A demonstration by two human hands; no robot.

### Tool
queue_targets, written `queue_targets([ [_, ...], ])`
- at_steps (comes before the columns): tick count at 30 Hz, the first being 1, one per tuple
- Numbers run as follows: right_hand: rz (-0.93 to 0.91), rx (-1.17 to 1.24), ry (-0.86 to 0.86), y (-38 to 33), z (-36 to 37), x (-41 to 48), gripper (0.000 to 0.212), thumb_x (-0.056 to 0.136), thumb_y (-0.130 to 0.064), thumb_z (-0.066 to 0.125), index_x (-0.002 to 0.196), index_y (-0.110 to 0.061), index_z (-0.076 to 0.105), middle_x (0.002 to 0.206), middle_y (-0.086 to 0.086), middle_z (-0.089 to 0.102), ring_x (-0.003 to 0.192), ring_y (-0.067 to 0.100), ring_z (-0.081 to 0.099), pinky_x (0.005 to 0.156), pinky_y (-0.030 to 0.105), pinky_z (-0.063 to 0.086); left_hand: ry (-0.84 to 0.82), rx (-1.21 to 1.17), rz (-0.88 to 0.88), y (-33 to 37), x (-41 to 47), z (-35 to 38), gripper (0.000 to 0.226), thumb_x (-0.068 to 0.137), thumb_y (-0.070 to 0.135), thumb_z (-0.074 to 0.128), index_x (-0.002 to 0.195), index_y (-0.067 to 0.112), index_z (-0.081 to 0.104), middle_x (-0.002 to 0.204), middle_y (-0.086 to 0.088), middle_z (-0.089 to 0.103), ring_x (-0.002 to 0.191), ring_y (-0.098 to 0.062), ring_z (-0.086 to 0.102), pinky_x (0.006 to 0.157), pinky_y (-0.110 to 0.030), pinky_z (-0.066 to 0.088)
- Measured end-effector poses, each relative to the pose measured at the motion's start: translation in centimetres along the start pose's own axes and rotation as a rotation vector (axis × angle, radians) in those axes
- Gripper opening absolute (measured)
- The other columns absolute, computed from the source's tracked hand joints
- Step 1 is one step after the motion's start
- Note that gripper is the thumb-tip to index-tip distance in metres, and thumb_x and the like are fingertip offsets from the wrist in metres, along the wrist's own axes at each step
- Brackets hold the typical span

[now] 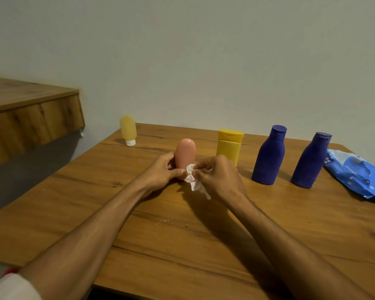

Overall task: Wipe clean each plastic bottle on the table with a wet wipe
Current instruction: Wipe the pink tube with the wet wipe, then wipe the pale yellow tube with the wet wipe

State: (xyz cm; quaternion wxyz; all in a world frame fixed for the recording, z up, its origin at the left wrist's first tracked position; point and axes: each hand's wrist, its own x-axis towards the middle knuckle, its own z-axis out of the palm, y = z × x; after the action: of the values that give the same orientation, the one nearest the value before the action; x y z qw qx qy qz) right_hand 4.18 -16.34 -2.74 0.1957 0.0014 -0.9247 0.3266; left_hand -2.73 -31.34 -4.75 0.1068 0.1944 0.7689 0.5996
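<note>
— Which bottle is being worked on?

— The pink bottle, standing cap-down near the middle of the frame on the wooden bench. The left hand is curling around its lower left side, fingers closed against it to steady it. The right hand is pinching a crumpled white wet wipe against the bottle's lower front, thumb and fingers closed on the cloth, with a loose tail hanging down toward the bench.

— So wiping is under way?

— That is how I am reading it: the wipe is touching the lower part of the bottle, while the rounded top is showing bare. How much of it is already clean I cannot tell.

— And the others?

— Four are waiting. A pale yellow bottle is standing on its white cap at the upper left of the bench, well apart from the hands. A bright yellow bottle is just behind the right hand, and two dark blue bottles are standing to the right of centre. The blue wipe pack is lying at the right edge.

— What is the next move asking for?

— Probably carrying the wipe up and around the pink body while the left hand keeps holding it upright, since it is tall on a narrow base and could be tipping under a sideways push.
</note>
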Motion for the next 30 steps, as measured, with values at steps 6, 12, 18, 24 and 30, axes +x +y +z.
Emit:
queue_targets([
  [6,-0.027,-0.017,-0.007,-0.8,1.3,0.5,0.018,0.087,-0.027,0.064,0.101,-0.017,0.07,0.093,-0.005,0.071,0.063,0.002,0.063,0.056,0.023,0.057,0.012,0.057,0.049,-0.4,0.0,-0.3,0.053,0.093,0.002,0.059,0.142,0.012,0.042,0.129,-0.005,0.061,0.112,-0.013,0.061,0.083,-0.027,0.057],
  [12,-0.047,-0.013,-0.003,-1.8,2.0,0.6,0.013,0.086,-0.027,0.065,0.095,-0.022,0.072,0.079,-0.008,0.07,0.054,0.002,0.063,0.051,0.024,0.056,0.0,0.074,0.04,-0.6,0.1,-0.6,0.046,0.091,0.0,0.06,0.134,0.014,0.049,0.119,-0.001,0.065,0.108,-0.017,0.064,0.089,-0.039,0.058],
  [18,-0.077,0.021,-0.039,-2.8,2.6,0.5,0.02,0.085,-0.027,0.066,0.102,-0.019,0.07,0.093,-0.005,0.071,0.059,-0.001,0.062,0.048,0.013,0.05,0.088,0.03,-0.04,-1.4,0.9,-3.1,0.042,0.082,-0.016,0.058,0.113,0.011,0.057,0.115,-0.01,0.064,0.103,-0.02,0.063,0.089,-0.039,0.056],
  [24,-0.194,0.16,-0.084,-5.7,4.0,1.1,0.013,0.086,-0.018,0.065,0.097,-0.016,0.071,0.098,-0.01,0.067,0.07,-0.008,0.054,0.057,0.009,0.047,0.627,0.146,-0.094,-2.5,3.2,-8.7,0.023,0.079,-0.005,0.06,0.081,0.016,0.052,0.091,-0.011,0.06,0.079,-0.024,0.057,0.073,-0.042,0.056],
  [30,-0.202,0.301,-0.061,-8.3,7.7,3.2,0.016,0.087,-0.016,0.063,0.102,-0.014,0.069,0.1,-0.002,0.07,0.078,0.0,0.06,0.071,0.015,0.053,0.738,0.217,-0.164,-4.3,6.2,-12.1,0.041,0.073,0.003,0.069,0.103,0.016,0.044,0.098,-0.009,0.058,0.091,-0.029,0.06,0.08,-0.045,0.054],
])
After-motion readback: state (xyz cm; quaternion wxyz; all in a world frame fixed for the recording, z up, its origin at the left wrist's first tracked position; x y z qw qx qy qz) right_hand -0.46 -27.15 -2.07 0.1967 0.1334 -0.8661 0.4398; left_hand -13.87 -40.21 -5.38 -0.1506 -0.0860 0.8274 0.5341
